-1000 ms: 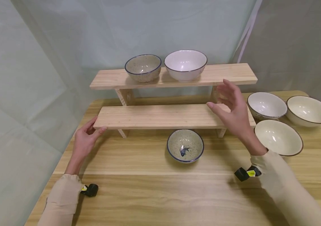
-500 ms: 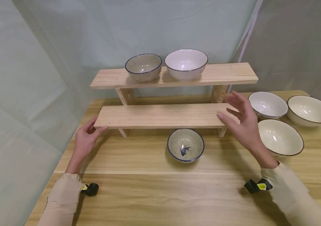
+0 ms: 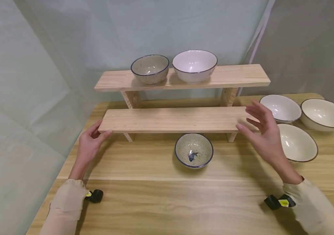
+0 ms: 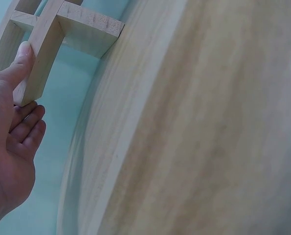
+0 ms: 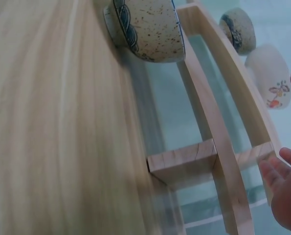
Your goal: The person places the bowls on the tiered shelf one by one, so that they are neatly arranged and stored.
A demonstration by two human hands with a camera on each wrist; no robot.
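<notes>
My left hand (image 3: pixel 89 143) grips the left end of the lower board of a two-tier wooden shelf (image 3: pixel 170 119). In the left wrist view the thumb lies on the board's front edge (image 4: pixel 43 66) and the fingers curl at its end. My right hand (image 3: pixel 268 137), fingers spread and loosely bent, is by the right end of the same board and holds nothing; only part of it shows in the right wrist view. A speckled bowl (image 3: pixel 194 150) with a blue rim and a blue fish inside stands on the table before the shelf.
On the upper board (image 3: pixel 240 75) stand a speckled blue-rimmed bowl (image 3: pixel 150 70) and a white dark-rimmed bowl (image 3: pixel 194 67). Right of the shelf, a white bowl (image 3: pixel 281 106) and two cream bowls (image 3: pixel 325 114) sit close together on the wooden table (image 3: pixel 167 202). Pale cloth hangs behind.
My right hand has moved right and down, from over the lower board to its right end. The left hand keeps its grip, and the bowls have stayed where they were.
</notes>
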